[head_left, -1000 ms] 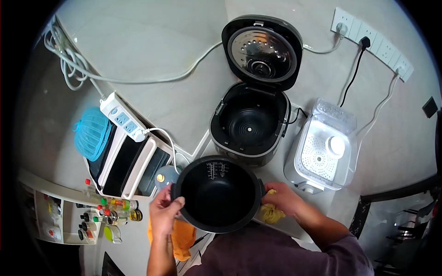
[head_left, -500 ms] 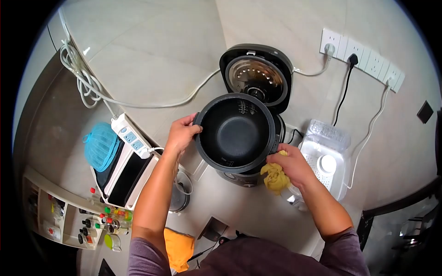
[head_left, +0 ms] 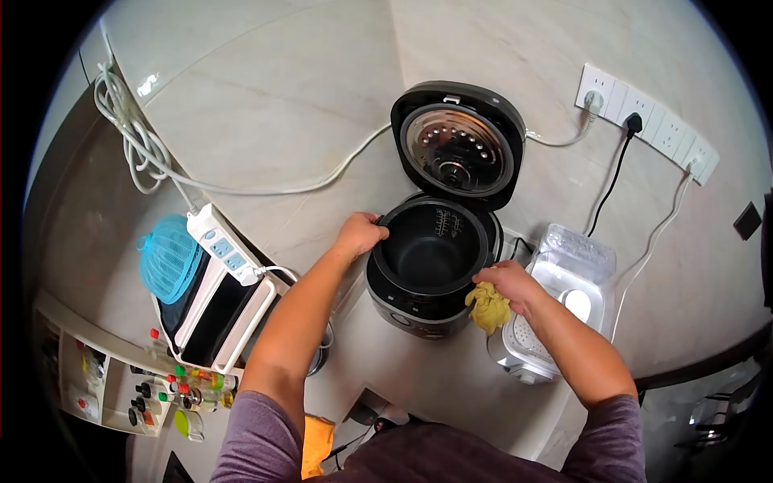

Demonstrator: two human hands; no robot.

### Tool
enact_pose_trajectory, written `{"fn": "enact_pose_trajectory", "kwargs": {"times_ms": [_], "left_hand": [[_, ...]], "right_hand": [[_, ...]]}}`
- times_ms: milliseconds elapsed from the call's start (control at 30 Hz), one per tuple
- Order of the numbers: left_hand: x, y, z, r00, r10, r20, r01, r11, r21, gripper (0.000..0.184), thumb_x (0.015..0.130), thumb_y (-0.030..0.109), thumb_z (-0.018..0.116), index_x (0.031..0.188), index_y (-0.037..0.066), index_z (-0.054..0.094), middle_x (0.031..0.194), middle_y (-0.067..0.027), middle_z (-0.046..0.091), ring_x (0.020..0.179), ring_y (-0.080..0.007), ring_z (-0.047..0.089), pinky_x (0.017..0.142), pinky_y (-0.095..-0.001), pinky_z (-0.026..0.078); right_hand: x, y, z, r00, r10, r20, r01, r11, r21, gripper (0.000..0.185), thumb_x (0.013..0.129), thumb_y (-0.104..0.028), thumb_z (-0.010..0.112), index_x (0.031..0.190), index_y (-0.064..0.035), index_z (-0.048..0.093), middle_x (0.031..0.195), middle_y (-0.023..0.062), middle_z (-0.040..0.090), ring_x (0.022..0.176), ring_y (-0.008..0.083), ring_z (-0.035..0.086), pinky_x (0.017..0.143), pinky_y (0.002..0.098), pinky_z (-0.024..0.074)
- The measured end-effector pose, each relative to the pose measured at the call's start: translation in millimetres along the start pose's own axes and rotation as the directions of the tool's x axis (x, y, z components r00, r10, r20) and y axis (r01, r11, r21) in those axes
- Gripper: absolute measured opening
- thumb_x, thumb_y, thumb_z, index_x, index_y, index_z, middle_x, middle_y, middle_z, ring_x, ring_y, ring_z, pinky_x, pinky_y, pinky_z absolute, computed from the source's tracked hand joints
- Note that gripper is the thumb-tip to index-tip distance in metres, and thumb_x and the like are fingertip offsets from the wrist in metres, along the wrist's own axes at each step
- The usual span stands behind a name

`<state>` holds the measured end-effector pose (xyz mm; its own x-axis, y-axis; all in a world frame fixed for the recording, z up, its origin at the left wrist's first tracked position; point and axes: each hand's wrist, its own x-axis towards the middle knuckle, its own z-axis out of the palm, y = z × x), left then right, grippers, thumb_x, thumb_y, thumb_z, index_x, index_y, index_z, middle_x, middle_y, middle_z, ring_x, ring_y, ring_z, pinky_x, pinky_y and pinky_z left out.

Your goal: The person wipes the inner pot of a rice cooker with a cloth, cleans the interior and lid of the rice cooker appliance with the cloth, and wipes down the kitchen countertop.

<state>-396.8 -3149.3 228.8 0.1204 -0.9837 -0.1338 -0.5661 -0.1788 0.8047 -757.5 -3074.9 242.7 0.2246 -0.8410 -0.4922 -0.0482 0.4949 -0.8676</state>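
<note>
The black inner pot (head_left: 431, 253) with white level marks is over the opening of the black rice cooker (head_left: 419, 318), whose lid (head_left: 457, 149) stands raised. My left hand (head_left: 362, 234) grips the pot's left rim with its fingers closed. At the pot's right side, my right hand (head_left: 509, 283) holds the rim together with a crumpled yellow cloth (head_left: 488, 307) that hangs below the fingers. Whether the pot rests fully inside the cooker cannot be told.
To the right stands a white and clear plastic appliance (head_left: 535, 342). A white power strip (head_left: 223, 244) and a blue mesh cover (head_left: 171, 258) are at the left, above several bottles (head_left: 201, 378). Wall sockets (head_left: 644, 123) hold plugs. An orange cloth (head_left: 316, 444) hangs near the front.
Both hands have carried the pot up from in front of the cooker and then lowered it over the cooker's opening. The yellow cloth has moved along with my right hand.
</note>
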Motion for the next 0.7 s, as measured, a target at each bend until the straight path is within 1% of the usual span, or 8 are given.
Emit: {"fn": "enact_pose_trajectory", "kwargs": {"times_ms": [67,167,267,367,467,567,667,700], "left_hand": [[2,-4,9,0.995,0.093,-0.018,-0.089,0.979,0.183,0.039,0.081,0.022,0.078,0.113,0.001,0.083,0.097,-0.0179,0.082,0.094,-0.0324,0.079,0.088,-0.0422,0.06],[3,4,13,0.996,0.079,0.051,-0.093,0.908,0.409,0.05,0.083,0.025,0.075,0.126,0.002,0.079,0.112,-0.024,0.08,0.102,-0.0375,0.078,0.095,-0.0449,0.059],[3,-4,26,0.988,0.152,-0.035,-0.108,0.832,0.544,0.046,0.085,0.029,0.075,0.124,0.005,0.081,0.114,-0.0262,0.079,0.108,-0.0406,0.076,0.099,-0.0477,0.059],[3,-6,31,0.988,0.154,0.004,-0.119,0.748,0.653,0.044,0.087,0.032,0.077,0.125,0.009,0.081,0.114,-0.0235,0.079,0.111,-0.0405,0.075,0.104,-0.048,0.058],[0,-17,37,0.966,0.259,-0.014,-0.164,0.651,0.741,0.045,0.092,0.039,0.078,0.127,0.01,0.08,0.122,-0.0216,0.076,0.118,-0.0413,0.072,0.104,-0.0481,0.057],[-36,-10,34,0.863,0.461,-0.206,-0.233,0.726,0.647,0.044,0.095,0.038,0.08,0.128,0.01,0.079,0.136,-0.0202,0.069,0.122,-0.0421,0.068,0.104,-0.0484,0.057],[-82,-18,31,0.753,0.565,-0.337,-0.419,0.807,0.417,0.038,0.094,0.028,0.085,0.124,0.006,0.079,0.143,-0.0196,0.064,0.124,-0.0407,0.067,0.102,-0.0479,0.057],[-102,-19,31,0.736,0.594,-0.324,-0.461,0.791,0.402,0.037,0.092,0.023,0.086,0.123,0.005,0.078,0.143,-0.0194,0.065,0.123,-0.0401,0.067,0.101,-0.0472,0.057]], "right_hand": [[9,6,-2,1.0,-0.003,-0.02,0.001,0.993,-0.114,0.039,0.083,-0.01,0.084,0.109,0.0156,0.07,0.099,0.0215,0.076,0.081,0.0305,0.078,0.067,0.0431,0.0628],[29,21,-6,0.999,0.027,-0.035,-0.035,0.962,-0.272,0.041,0.081,-0.014,0.086,0.107,0.0151,0.073,0.1,0.0212,0.077,0.08,0.0297,0.077,0.067,0.042,0.0613],[41,30,-11,0.999,0.038,-0.003,-0.036,0.929,-0.368,0.045,0.08,-0.017,0.086,0.108,0.0158,0.073,0.101,0.0214,0.077,0.083,0.0304,0.077,0.071,0.0425,0.0618],[37,28,-5,0.998,0.041,-0.049,-0.057,0.914,-0.401,0.048,0.08,-0.018,0.086,0.11,0.0165,0.073,0.102,0.022,0.077,0.089,0.0305,0.077,0.075,0.0427,0.0615],[17,15,2,0.998,0.016,-0.059,-0.042,0.87,-0.491,0.048,0.083,-0.02,0.084,0.114,0.0141,0.074,0.104,0.0213,0.078,0.092,0.0307,0.077,0.079,0.0425,0.0612],[6,13,-6,0.955,-0.296,0.005,0.177,0.558,-0.81,0.044,0.086,-0.028,0.087,0.107,0.0087,0.075,0.102,0.0189,0.078,0.089,0.0291,0.076,0.079,0.0408,0.0608],[3,-8,-3,0.917,-0.399,0.004,0.33,0.752,-0.571,0.046,0.089,-0.037,0.09,0.106,0.0024,0.071,0.097,0.0155,0.076,0.087,0.0251,0.074,0.08,0.0394,0.0606],[-1,-21,4,0.916,-0.399,-0.048,0.344,0.839,-0.422,0.05,0.09,-0.04,0.091,0.107,0.0008,0.068,0.097,0.0139,0.075,0.087,0.0226,0.073,0.08,0.0382,0.0603]]}}
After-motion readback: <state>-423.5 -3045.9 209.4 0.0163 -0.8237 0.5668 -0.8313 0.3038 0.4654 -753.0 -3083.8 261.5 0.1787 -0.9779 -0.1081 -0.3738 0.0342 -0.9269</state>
